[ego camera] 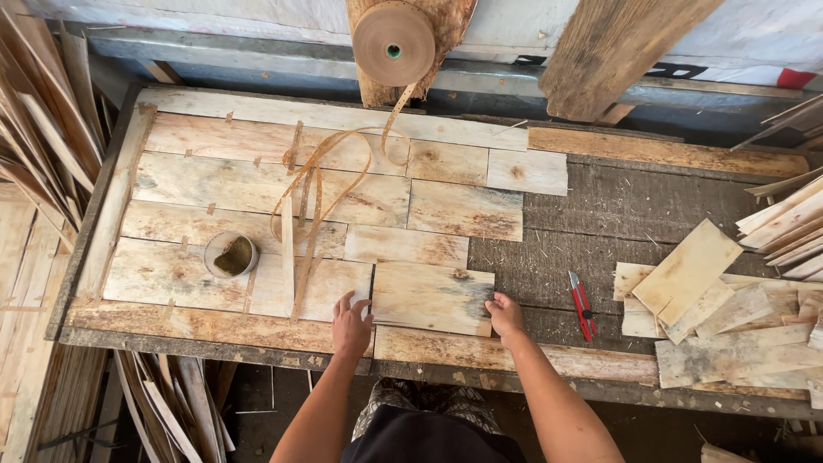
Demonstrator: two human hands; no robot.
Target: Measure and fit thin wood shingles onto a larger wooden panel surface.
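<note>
A pale rectangular veneer piece (433, 297) lies at the near edge of the patchwork of veneer sheets (257, 184) on the workbench. My left hand (352, 324) presses on its left edge, fingers spread beside the seam with the neighbouring sheet. My right hand (506, 315) rests flat on its right end. Neither hand grips anything. A long brown paper tape strip (313, 210) runs loose over the sheets from a tape roll (393, 43) hanging at the back.
A small round cup of brown glue (231, 255) stands on the sheets at left. A red utility knife (582, 305) lies on bare bench (617, 206) to the right. Loose veneer offcuts (720, 317) pile at right; more strips lean at left (34, 137).
</note>
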